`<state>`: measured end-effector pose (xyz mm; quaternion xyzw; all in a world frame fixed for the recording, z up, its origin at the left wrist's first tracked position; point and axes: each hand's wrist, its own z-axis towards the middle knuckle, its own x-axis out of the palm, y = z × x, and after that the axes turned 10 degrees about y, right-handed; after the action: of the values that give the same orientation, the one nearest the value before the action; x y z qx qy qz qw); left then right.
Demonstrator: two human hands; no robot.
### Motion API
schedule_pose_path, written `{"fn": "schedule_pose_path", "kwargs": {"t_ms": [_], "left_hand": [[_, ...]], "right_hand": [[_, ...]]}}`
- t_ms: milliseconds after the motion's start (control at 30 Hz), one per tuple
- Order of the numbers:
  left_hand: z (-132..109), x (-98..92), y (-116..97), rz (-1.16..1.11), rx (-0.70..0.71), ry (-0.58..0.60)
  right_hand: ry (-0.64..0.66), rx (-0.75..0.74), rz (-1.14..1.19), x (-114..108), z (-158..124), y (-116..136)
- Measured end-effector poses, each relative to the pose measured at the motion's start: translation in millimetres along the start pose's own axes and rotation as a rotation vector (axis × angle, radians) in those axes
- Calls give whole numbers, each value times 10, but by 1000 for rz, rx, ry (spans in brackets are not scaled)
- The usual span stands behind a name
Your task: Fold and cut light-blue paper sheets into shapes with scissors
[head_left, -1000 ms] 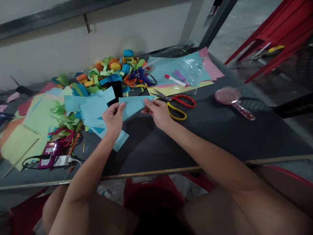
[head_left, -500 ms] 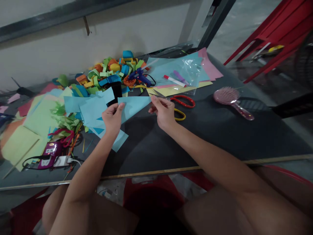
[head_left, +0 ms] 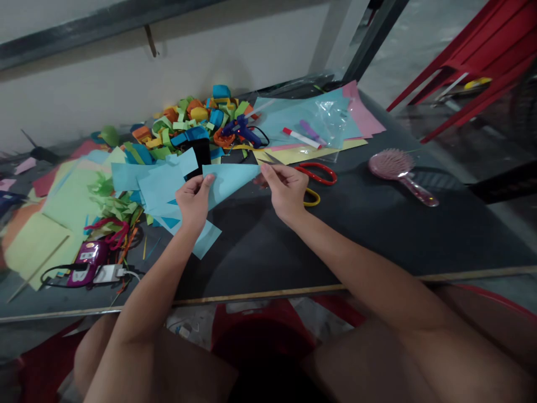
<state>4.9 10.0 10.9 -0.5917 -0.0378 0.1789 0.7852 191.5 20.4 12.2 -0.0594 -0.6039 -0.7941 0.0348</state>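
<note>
A light blue sheet of paper [head_left: 229, 182], roughly triangular in outline, is stretched between my two hands above the dark table. My left hand [head_left: 193, 201] pinches its left edge with the thumb on top. At the narrow right tip, the thumb and fingers of my right hand [head_left: 285, 190] are closed on the paper. Scissors with one red and one yellow handle loop [head_left: 321, 172] lie just behind my right hand, partly covered by it. More light blue paper pieces [head_left: 161, 187] lie under and left of my left hand.
Behind are a heap of coloured paper loops [head_left: 197, 115], a blue glue gun [head_left: 241, 131] and a red-capped marker [head_left: 302, 137] on plastic-wrapped paper. A pink hairbrush [head_left: 392, 164] lies right. Left are a purple device [head_left: 89, 263] with cables and green paper [head_left: 67, 190]. A red chair [head_left: 482, 50] stands beyond.
My right hand has turned slightly at the paper's tip, its fingers curling in more. My left hand keeps its hold. The whole view has shifted a little.
</note>
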Motion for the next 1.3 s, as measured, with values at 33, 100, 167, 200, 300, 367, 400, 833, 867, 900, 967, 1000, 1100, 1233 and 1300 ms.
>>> {"fn": "schedule_pose_path", "kwargs": {"t_ms": [33,100,167,200,300,367,400,833,867,900,967,1000,1100,1233,1300], "left_hand": [[-4,2,-6,11,1,-2],[-15,13,-24,23,7,-4],[-25,28,-43,15,7,2],[-27,36,-52,2,1,10],[-18,47,-71,-51,-35,28],[-4,42,-79,-76,-56,22],[1,38,-81,-81,-61,18],[-54,48,-23,-104,-10,126],[-44,44,-26,-123,-6,132],[-34,39,-33,-139,-1,132],[-16,26,-52,-160,5,123],[-10,20,-63,-163,6,121],[-3,1,-87,-142,5,136],[-13,-14,-83,-102,-29,163],[-18,-11,-69,-96,-46,160]], "right_hand": [[-5,-9,-5,6,-4,1],[-14,-18,-10,13,-2,-10],[-34,-16,8,13,9,-32],[-44,-12,25,10,16,-44],[-37,-2,103,0,44,-86],[53,13,156,0,55,-114],[117,25,175,5,54,-126],[235,51,-51,-11,-10,-157],[232,42,-89,-22,-7,-144],[232,34,-121,-30,-6,-130],[242,21,-146,-40,-7,-105],[251,16,-142,-44,-7,-97],[285,3,-139,-58,5,-102],[277,7,-163,-73,43,-126],[260,18,-128,-68,59,-121]]}}
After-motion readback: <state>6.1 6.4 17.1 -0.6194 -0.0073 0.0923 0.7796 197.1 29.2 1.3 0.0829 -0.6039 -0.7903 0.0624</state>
